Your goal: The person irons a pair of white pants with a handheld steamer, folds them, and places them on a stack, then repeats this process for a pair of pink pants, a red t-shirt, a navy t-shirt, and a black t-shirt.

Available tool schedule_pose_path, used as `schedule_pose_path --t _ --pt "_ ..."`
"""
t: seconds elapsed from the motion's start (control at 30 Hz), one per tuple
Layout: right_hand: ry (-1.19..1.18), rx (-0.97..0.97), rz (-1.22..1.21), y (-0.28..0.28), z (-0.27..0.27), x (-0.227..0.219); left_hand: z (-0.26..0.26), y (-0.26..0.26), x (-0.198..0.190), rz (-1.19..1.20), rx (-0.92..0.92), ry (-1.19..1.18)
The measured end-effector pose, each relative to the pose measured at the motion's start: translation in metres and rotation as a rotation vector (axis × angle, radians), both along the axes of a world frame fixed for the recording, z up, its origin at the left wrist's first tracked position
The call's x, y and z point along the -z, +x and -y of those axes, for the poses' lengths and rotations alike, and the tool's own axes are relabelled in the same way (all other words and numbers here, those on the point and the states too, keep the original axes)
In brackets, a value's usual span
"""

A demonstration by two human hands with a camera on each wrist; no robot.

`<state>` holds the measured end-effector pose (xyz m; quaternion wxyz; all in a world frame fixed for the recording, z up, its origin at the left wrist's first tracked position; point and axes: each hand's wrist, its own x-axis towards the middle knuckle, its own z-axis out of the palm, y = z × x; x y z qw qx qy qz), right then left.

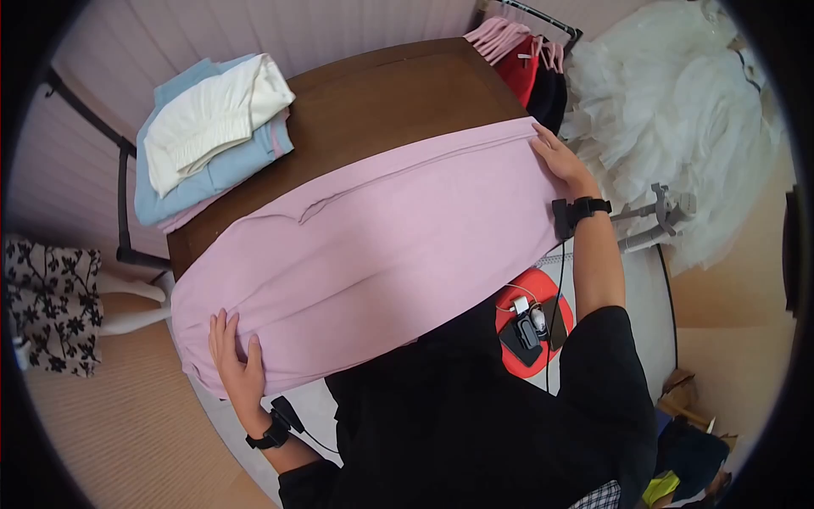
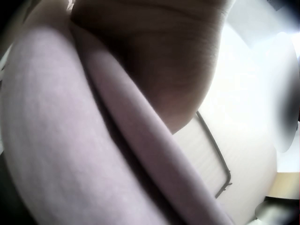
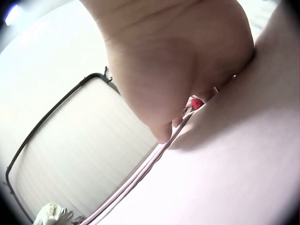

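Note:
A long pink piece of folded cloth (image 1: 365, 246), perhaps a garment, lies across the dark wooden table, with a folded edge and a few creases along its far side. Near its left end, my left hand (image 1: 239, 363) rests flat with fingers extended and the thumb apart. My right hand (image 1: 560, 163) touches the cloth's far right corner, fingers fairly straight. In the left wrist view, the palm (image 2: 159, 61) lies over a rolled fold of the cloth (image 2: 136, 117). The right wrist view has the hand (image 3: 173, 61) over the layered cloth edge, its fingertips partly hidden.
Folded white and light blue clothes (image 1: 212, 136) are stacked on the table (image 1: 373, 93) at the back left. A rack with pink hangers (image 1: 500, 38) and a white tulle gown (image 1: 670, 119) stand at the right. A red stool (image 1: 530, 365) near my body holds small devices and cables.

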<state>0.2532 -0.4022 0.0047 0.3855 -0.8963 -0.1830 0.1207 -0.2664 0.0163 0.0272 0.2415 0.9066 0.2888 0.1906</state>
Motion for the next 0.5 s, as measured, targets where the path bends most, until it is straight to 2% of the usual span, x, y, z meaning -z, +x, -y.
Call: schedule_pose_path --t 0.03,0.07,0.13,0.17,0.2,0.27,0.33,0.43,0.5 --pt "0.194 0.055 -0.15 -0.002 0.005 0.001 0.0 0.0 0.001 -0.002 0.016 0.007" --pt "0.202 0.069 -0.149 0.001 0.017 0.002 0.0 0.001 0.003 0.001 0.0 0.014" --pt "0.207 0.269 -0.468 0.007 0.042 0.0 0.0 0.001 0.006 0.002 -0.005 0.024" --pt "0.148 0.28 -0.416 -0.018 0.037 -0.023 0.0 0.001 0.008 0.009 -0.019 0.029" --pt "0.15 0.293 -0.418 -0.024 0.048 -0.02 0.0 0.002 0.009 0.015 -0.034 0.031" --pt "0.136 0.323 -0.59 -0.028 0.071 -0.01 0.001 0.003 0.01 0.018 -0.035 0.033" --pt "0.141 0.309 -0.57 -0.033 0.094 0.011 0.0 0.003 0.012 0.021 -0.045 0.037" --pt "0.381 0.337 -0.884 -0.046 0.12 0.027 -0.002 0.003 0.015 0.02 -0.058 0.039" --pt "0.447 0.328 -0.887 -0.043 0.138 0.051 -0.001 0.003 0.016 0.036 -0.071 0.035"
